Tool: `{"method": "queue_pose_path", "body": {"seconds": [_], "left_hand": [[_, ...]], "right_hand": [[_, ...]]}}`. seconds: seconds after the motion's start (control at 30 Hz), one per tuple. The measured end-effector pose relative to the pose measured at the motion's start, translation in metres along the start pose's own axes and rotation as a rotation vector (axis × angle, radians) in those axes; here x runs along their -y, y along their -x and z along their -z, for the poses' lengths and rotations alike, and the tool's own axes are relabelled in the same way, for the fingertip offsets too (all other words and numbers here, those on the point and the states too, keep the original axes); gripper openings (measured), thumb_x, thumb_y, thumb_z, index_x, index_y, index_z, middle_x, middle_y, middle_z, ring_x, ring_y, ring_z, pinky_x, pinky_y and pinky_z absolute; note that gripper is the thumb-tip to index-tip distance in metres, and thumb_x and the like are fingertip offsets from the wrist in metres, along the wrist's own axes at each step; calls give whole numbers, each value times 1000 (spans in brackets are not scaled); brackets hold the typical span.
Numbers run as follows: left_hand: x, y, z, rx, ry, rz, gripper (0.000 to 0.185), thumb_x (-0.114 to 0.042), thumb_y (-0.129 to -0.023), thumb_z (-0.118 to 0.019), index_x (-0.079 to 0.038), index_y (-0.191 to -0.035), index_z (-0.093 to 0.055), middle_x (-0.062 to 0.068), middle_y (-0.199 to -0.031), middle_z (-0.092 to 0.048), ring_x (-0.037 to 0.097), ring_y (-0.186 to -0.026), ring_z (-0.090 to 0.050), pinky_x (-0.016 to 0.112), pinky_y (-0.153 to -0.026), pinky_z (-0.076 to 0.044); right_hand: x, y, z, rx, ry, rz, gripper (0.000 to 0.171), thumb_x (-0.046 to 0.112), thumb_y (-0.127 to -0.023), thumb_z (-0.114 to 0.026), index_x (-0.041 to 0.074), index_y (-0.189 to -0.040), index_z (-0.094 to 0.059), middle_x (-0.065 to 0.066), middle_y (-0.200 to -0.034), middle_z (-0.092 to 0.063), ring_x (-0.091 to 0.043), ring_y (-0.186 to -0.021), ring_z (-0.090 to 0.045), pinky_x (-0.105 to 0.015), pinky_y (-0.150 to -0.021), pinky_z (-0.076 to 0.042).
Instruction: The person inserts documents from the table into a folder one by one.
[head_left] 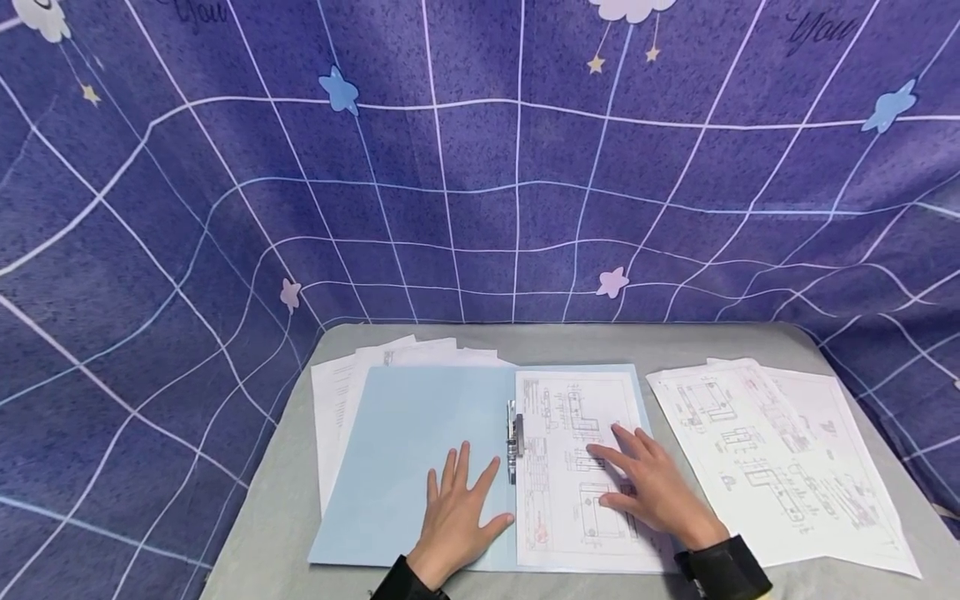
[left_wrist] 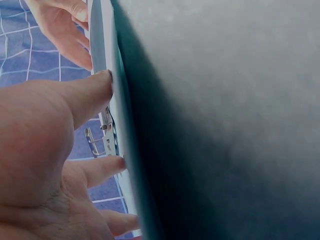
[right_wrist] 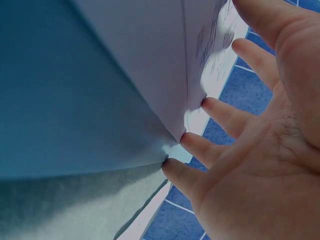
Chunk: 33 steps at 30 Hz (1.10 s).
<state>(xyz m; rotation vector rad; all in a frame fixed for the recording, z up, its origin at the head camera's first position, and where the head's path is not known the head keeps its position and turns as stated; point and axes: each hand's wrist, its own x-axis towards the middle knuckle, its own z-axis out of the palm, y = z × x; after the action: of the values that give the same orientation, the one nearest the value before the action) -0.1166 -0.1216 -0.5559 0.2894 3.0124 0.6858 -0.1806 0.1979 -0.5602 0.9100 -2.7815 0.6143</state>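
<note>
A light blue file folder (head_left: 420, 433) lies spread flat on the table. Along its spine runs a metal lever clip (head_left: 513, 446), seen edge-on as a metal fitting (left_wrist: 107, 140) in the left wrist view. White sheets with technical drawings (head_left: 555, 517) lie on the folder's right side. My left hand (head_left: 459, 525) rests on the bare left cover near the spine, fingers spread. My right hand (head_left: 656, 487) touches the top drawing with extended fingers. In the right wrist view, the fingertips (right_wrist: 212, 107) of that hand meet the paper near the folder's edge.
Loose printed sheets (head_left: 333, 417) stick out from under the folder's left side. More drawing sheets (head_left: 780, 467) overlap to the right of it. The grey table (head_left: 262, 533) has a purple patterned curtain (head_left: 480, 208) behind and at its sides.
</note>
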Motion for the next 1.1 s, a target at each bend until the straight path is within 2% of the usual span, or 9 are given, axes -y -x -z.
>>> {"method": "queue_pose_path", "body": {"seconds": [0.23, 0.47, 0.8, 1.1], "left_hand": [[4, 2, 0, 23, 22, 0, 77, -50, -89, -77, -18, -154, -49, 28, -167, -18, 49, -154, -12, 76, -115, -8], [6, 4, 1, 18, 50, -14, 77, -45, -87, -80, -17, -152, -52, 30, -165, -20, 50, -153, -16, 79, -112, -11], [5, 3, -2, 9, 61, -8, 77, -43, -87, -81, -16, -153, -51, 29, -166, -19, 50, -153, -14, 78, -113, -8], [4, 2, -3, -3, 6, 7, 78, -47, -85, -81, -18, -152, -53, 27, -166, -22, 48, -154, -16, 78, -113, -3]], "right_hand": [[2, 0, 0, 18, -14, -10, 68, 35, -75, -90, 15, -136, -68, -32, -148, -48, -60, -135, -42, -70, -108, -31], [3, 0, 0, 30, -6, -17, 67, 35, -75, -89, 14, -136, -68, -32, -148, -48, -60, -135, -42, -71, -107, -32], [0, 1, -1, -29, 9, 21, 67, 37, -73, -90, 14, -133, -70, -33, -145, -51, -62, -129, -45, -74, -101, -35], [-1, 1, -2, 10, -5, -14, 68, 38, -75, -89, 16, -136, -69, -32, -148, -48, -61, -133, -42, -72, -106, -32]]}}
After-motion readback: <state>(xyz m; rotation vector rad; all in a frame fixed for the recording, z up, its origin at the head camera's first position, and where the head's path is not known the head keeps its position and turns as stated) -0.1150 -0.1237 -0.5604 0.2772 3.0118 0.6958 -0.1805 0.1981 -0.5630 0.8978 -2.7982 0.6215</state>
